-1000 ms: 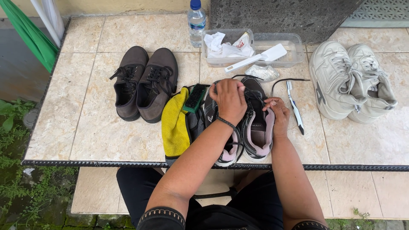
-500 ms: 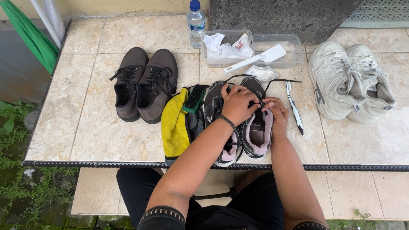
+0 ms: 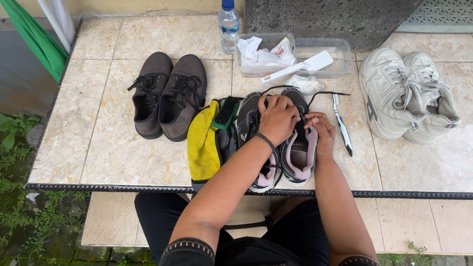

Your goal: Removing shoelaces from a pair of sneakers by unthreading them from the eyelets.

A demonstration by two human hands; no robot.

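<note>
Tiled table: left hand, right hand cover sneaker laces.

Soft, even daylight, faint shadows, sharp focus throughout, slight wide-angle bending at edges.

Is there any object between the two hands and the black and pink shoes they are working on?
Nothing visible does. The left hand lies directly on top of the black and pink shoes, and the right hand touches the laces beside it. The yellow cloth and the toothbrush lie off to either side.
</note>
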